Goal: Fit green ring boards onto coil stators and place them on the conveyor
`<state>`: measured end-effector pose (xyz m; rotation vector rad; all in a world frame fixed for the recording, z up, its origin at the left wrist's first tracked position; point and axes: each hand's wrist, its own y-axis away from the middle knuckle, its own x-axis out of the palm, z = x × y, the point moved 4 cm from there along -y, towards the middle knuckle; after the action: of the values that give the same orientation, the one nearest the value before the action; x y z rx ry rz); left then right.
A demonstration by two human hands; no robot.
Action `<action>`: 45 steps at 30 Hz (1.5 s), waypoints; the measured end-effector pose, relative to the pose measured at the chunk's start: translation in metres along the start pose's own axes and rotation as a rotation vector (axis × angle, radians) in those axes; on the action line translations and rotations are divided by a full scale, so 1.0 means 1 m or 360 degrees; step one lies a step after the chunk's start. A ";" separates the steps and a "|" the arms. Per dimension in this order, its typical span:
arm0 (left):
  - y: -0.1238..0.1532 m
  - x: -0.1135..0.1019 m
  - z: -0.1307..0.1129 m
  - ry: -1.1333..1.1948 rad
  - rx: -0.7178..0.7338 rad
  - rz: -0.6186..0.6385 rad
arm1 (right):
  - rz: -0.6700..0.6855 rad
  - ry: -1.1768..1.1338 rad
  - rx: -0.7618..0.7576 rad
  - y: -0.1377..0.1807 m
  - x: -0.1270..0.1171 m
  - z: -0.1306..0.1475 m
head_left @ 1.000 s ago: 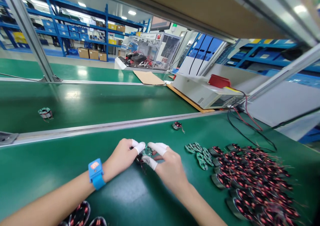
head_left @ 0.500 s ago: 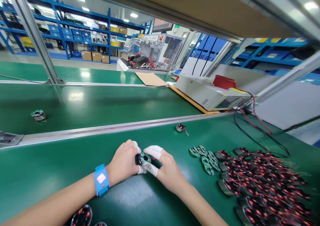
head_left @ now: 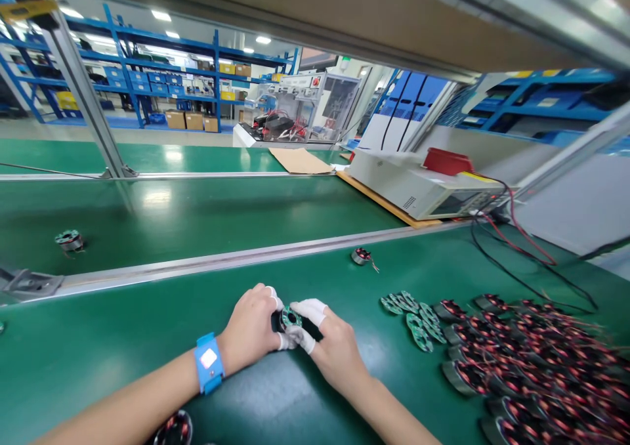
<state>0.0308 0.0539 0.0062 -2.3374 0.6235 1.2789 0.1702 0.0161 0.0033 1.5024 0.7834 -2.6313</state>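
Note:
Both hands meet over a small round coil part with a green ring board (head_left: pixel 289 318) on top, low on the green bench. My left hand (head_left: pixel 253 329), with a blue wrist strap and white finger cots, grips the part from the left. My right hand (head_left: pixel 331 343), also in finger cots, pinches it from the right with thumb and forefinger. Several green ring boards (head_left: pixel 416 315) lie just to the right of the hands. Beyond them spreads a large heap of wound coils with red wires (head_left: pixel 531 366).
A single coil (head_left: pixel 362 256) lies near the metal rail (head_left: pixel 221 261). Another coil (head_left: pixel 69 240) sits on the conveyor belt beyond it. A white test instrument (head_left: pixel 423 189) with red and black leads stands at the right. More coils (head_left: pixel 174 428) show at the bottom edge.
Both hands have closed tighter around the part and pressed the green ring board down onto it. The coil on the conveyor has drifted to the left.

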 end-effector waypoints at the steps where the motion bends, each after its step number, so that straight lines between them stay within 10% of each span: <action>1: 0.000 0.000 0.000 0.0004 0.0001 0.0002 | 0.0009 -0.0023 0.0021 0.000 0.001 -0.001; 15: 0.002 -0.019 -0.006 0.0043 0.0023 0.0122 | 0.0338 -0.0534 0.0297 -0.014 0.000 0.000; 22: 0.018 -0.027 -0.037 -0.0388 0.0433 0.0237 | 0.0643 -0.1054 0.0312 -0.007 -0.001 -0.015; 35: 0.027 -0.009 -0.041 -0.0905 0.0993 0.0113 | 0.0334 -0.0967 0.0381 -0.005 0.009 -0.013; 40: 0.028 -0.010 -0.037 -0.0824 0.0887 0.0270 | 0.0364 -0.0911 0.0385 -0.015 0.007 -0.008; 45: 0.016 -0.020 -0.034 -0.0265 0.0469 0.0128 | 0.0370 -0.0573 0.0343 0.006 -0.044 -0.004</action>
<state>0.0352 0.0261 0.0377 -1.9646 0.7984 1.3016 0.1984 0.0020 0.0350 1.0250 0.2878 -2.7506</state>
